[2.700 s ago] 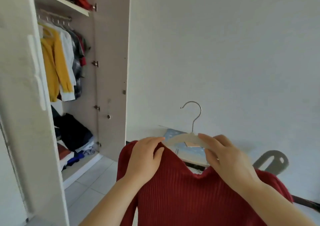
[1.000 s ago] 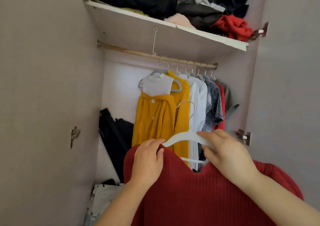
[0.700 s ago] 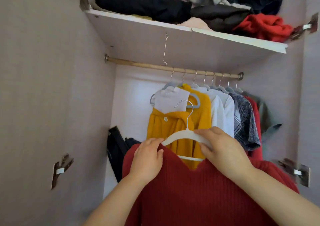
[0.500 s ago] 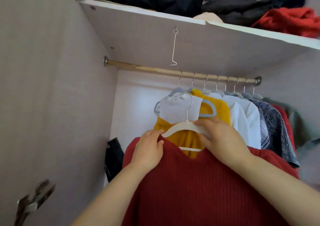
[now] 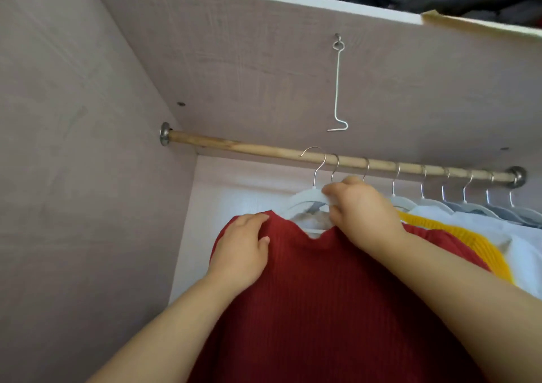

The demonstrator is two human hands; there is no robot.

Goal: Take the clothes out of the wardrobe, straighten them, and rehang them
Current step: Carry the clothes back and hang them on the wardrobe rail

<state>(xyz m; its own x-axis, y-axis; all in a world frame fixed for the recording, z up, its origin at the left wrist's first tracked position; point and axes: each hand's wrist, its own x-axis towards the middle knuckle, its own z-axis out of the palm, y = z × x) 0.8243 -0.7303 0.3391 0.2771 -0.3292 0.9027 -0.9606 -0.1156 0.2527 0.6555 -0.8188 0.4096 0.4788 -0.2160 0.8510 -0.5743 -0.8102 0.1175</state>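
Step in hand: rehanging. The red ribbed knit sweater [image 5: 337, 294] is on the white plastic hanger with a wire hook [image 5: 305, 199], held up inside the wardrobe just below the round wooden rail [image 5: 249, 148].

Right hand [image 5: 363, 209]: fingers pinch the hanger's arm close to the neck, a narrow grip. Left hand [image 5: 240, 253]: laid on the sweater's left shoulder, fingertips curled over the shoulder edge, holding the knit against the hanger.

The hook's bend overlaps the rail at the left end of the row of hung clothes. Whether it is seated over the rail or only in front of it cannot be told from this view.

Risks, as judged:
- Letting go before the hook is over the rail: hanger and sweater drop to the wardrobe floor.
- The hook sits just beside the neighbour's hook (very little gap). It may cross or catch it, and the yellow knit garment [image 5: 440, 227] would be dragged or tilted.
- The right-hand pinch is off-centre, so the hanger may tip and the left shoulder may slide off once the left hand lifts.
- The bent wire hook [image 5: 337, 89] dangling from the underside of the shelf [image 5: 264, 45] hangs above the rail. Raising the hanger too high could snag on it.
- The sweater presses against the yellow garment and may rumple on release.
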